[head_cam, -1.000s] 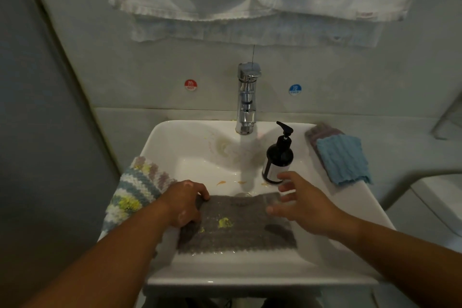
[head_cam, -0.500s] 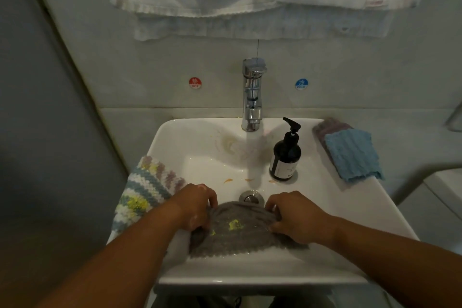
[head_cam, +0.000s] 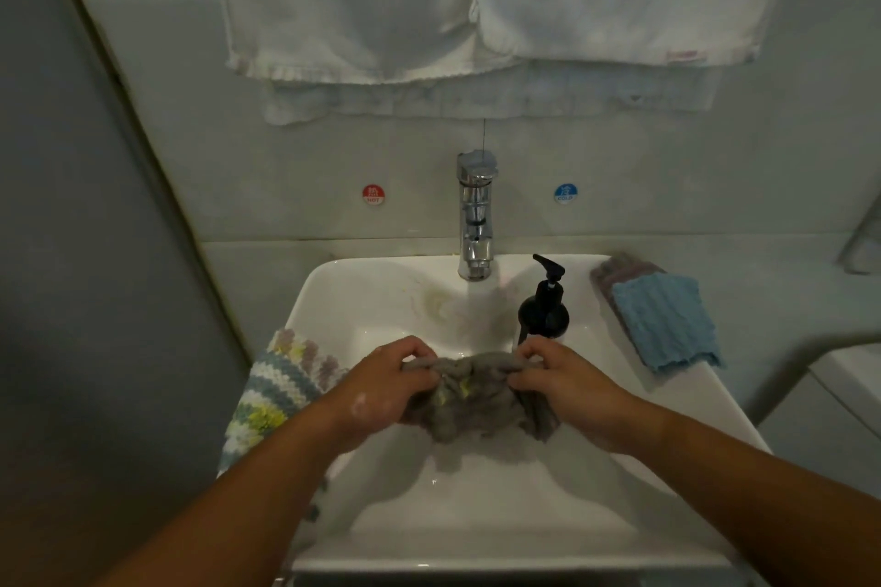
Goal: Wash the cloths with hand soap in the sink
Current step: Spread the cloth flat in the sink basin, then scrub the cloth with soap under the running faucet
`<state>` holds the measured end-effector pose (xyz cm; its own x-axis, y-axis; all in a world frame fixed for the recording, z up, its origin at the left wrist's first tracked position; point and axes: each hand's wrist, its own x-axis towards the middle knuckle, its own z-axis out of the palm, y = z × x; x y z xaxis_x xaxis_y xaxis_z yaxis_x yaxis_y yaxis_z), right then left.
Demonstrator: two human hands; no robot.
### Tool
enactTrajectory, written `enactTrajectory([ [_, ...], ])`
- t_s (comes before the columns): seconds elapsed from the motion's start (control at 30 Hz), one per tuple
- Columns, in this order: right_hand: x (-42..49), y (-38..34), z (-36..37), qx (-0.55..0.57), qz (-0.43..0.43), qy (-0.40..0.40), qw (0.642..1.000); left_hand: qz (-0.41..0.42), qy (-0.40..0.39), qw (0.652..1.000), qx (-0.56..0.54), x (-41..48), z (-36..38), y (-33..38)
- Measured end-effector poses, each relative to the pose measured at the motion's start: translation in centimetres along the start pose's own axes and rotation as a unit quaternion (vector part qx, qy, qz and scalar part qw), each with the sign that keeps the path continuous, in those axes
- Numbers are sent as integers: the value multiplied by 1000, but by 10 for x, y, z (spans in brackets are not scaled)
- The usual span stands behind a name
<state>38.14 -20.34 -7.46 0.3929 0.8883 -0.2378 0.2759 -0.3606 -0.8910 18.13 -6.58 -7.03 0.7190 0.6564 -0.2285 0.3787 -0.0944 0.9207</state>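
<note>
Two bare forearms reach in from the near edge toward one white sink [head_cam: 524, 555]. Just above the middle of its basin, the left hand [head_cam: 381, 388] and the right hand [head_cam: 567, 388] each grip one end of a single grey cloth [head_cam: 476, 410], fingers and thumbs curled tight round the fabric. The cloth is bunched into a crumpled roll. Its long axis runs left to right, parallel to the sink's front edge, and its loose lower part hangs toward the basin. Yellow smears show at its middle, and white suds dot the back of the left hand. One crocheted cloth [head_cam: 271, 391], striped in white, grey-blue, yellow and mauve, is draped over the sink's left rim. At the back right of the basin stands one black soap bottle [head_cam: 544, 317], upright, with its pump nozzle pointing left; no label can be read on it. On the sink's back right corner lies one blue cloth [head_cam: 665, 324], on top of one mauve cloth [head_cam: 619, 265] that shows only at the far end. That makes four cloths in all. One chrome tap [head_cam: 475, 224] rises at the middle of the back rim. Two round stickers sit on the wall: a red sticker [head_cam: 373, 194] reading "HOT" to the tap's left and a blue sticker [head_cam: 565, 194] reading "COLD" to its right. Above hang two white towels [head_cam: 353, 0] side by side, with another pale layer behind them.
</note>
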Motion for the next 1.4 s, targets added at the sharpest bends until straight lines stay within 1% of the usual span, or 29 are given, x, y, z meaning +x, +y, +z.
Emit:
enactTrajectory([
  [0.1,-3,-22,2,149,-44,12,988,59,34,993,-95,-6,7,22],
  [0.17,-6,-39,7,215,-89,33,972,96,61,984,-138,-9,13,34],
  [0.2,-6,-47,11,228,-111,53,966,111,82,979,-149,-9,18,38],
  [0.27,-4,-60,21,220,-138,119,958,126,136,970,-155,-6,29,45],
  [0.33,5,-64,29,205,-126,168,956,127,181,966,-136,-5,44,51],
  [0.43,11,-64,42,223,-69,185,955,129,249,959,-43,2,58,48],
  [0.5,6,-60,54,200,-74,198,957,112,279,953,-23,6,60,45],
  [0.57,-2,-59,64,144,-132,226,954,84,276,956,-51,8,61,44],
  [0.63,-2,-59,63,103,-178,248,947,58,240,963,-112,5,67,45],
  [0.7,7,-59,55,87,-164,269,945,54,222,965,-128,0,76,46],
  [0.77,16,-60,50,101,-115,273,950,84,232,964,-94,-2,79,47],
  [0.83,16,-58,55,102,-98,263,954,120,249,958,-71,0,74,48],
  [0.9,8,-59,63,80,-133,254,955,121,263,956,-50,5,66,46],
  [0.93,3,-60,65,72,-160,249,952,104,263,958,-52,7,64,45],
  [1.0,-1,-62,64,57,-200,244,947,55,238,966,-86,6,66,42],
  [1.07,7,-60,56,48,-194,264,944,29,204,971,-118,0,74,44],
  [1.13,14,-56,50,54,-158,276,947,56,193,974,-101,-4,78,46],
  [1.2,14,-50,55,53,-128,267,954,96,216,968,-84,-1,74,45],
  [1.23,11,-48,60,44,-130,260,956,101,231,965,-70,2,71,45],
  [1.3,2,-49,68,16,-177,241,954,75,243,966,-48,6,65,41],
  [1.37,-2,-54,65,-1,-224,234,946,28,214,972,-91,2,69,39],
  [1.4,0,-56,60,1,-225,245,943,12,195,974,-115,0,72,38],
])
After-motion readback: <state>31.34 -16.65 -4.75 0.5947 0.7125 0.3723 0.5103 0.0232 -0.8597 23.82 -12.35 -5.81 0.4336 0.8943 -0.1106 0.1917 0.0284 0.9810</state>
